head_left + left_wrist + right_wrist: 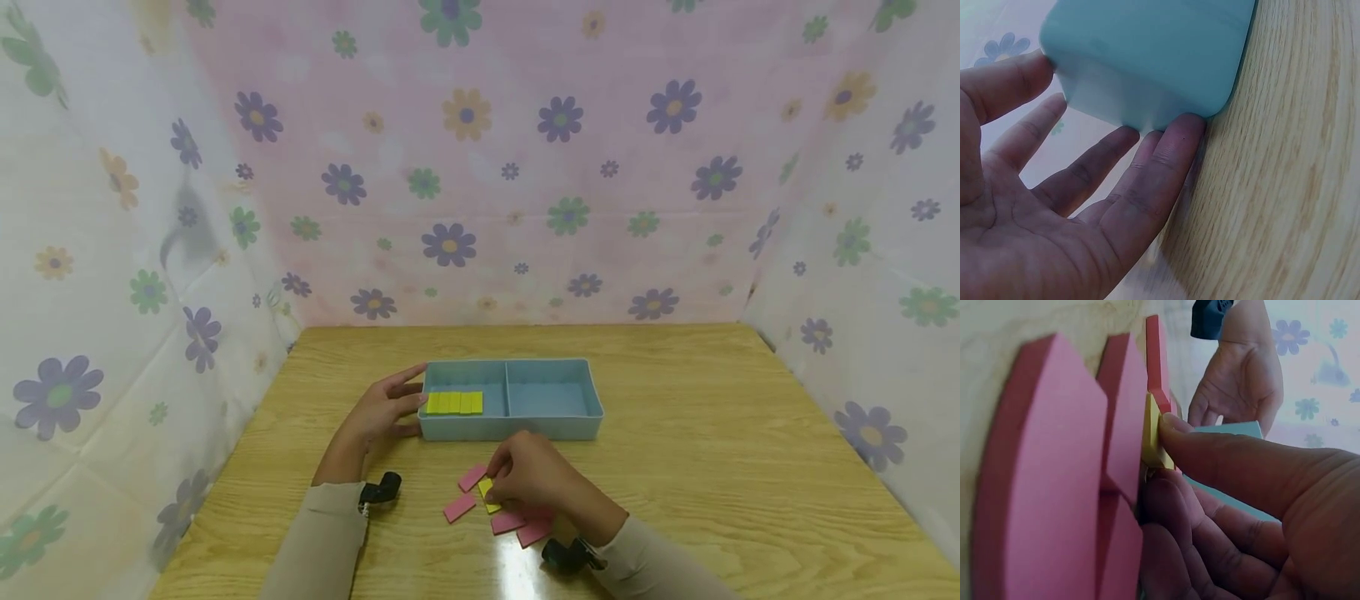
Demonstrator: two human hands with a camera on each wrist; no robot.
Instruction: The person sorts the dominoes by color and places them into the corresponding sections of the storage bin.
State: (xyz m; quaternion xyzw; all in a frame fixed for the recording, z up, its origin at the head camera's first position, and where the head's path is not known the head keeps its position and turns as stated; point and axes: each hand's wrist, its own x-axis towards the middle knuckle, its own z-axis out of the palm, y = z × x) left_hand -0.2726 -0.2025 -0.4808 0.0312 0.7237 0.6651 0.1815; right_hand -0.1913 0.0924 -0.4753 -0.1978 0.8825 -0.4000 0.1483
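Note:
A light blue two-compartment box (555,429) stands on the table, with a row of yellow tiles (454,403) in its left compartment. My left hand (382,411) touches the box's left end with spread fingers; the left wrist view shows the fingertips (1188,128) against its wall. In front of the box, my right hand (532,475) pinches a yellow tile (489,495) between thumb and fingers. The right wrist view shows the thumb on that yellow tile (1150,431). Several pink tiles (460,507) lie around it, some partly hidden under the right hand.
The box's right compartment (551,392) holds nothing visible. Wood-grain table (712,467) surrounds the box and tiles. Flowered cloth (480,183) hangs behind the table and along both sides. A black wrist device (381,489) sits at the left cuff.

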